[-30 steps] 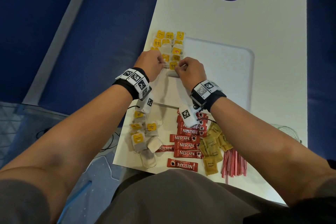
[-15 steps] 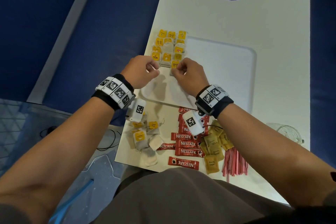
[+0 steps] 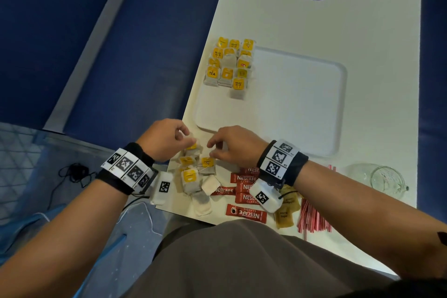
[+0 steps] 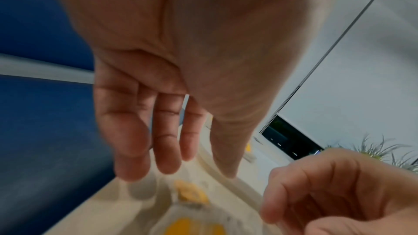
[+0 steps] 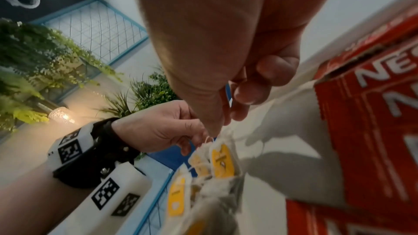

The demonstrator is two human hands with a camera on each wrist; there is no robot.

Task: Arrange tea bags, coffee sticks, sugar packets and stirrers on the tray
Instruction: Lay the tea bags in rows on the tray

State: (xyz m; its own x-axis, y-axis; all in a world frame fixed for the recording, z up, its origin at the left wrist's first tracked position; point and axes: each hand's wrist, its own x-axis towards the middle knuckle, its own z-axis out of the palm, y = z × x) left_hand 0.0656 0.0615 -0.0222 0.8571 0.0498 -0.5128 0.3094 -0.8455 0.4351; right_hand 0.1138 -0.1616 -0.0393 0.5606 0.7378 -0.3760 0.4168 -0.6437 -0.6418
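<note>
Two hands are hovering over the loose tea bags (image 3: 193, 172) at the desk's (image 3: 278, 14) near left corner, just short of the tray (image 3: 302, 104). Left hand (image 3: 164, 143) is reaching down with fingers (image 4: 126, 131) loosely extended, holding nothing. Right hand (image 3: 234, 145) is curling its fingers (image 5: 248, 94); whether they are pinching a tag or string is unclear. Sorted tea bags (image 3: 229, 63) are sitting in the tray's far left corner. Coffee sticks (image 3: 244, 191), sugar packets (image 3: 285, 215) and stirrers (image 3: 312, 220) are lying on the desk near the right wrist.

floor (image 3: 72, 31): blue | table (image 3: 362, 31): white | plants (image 5: 34, 56): green
</note>
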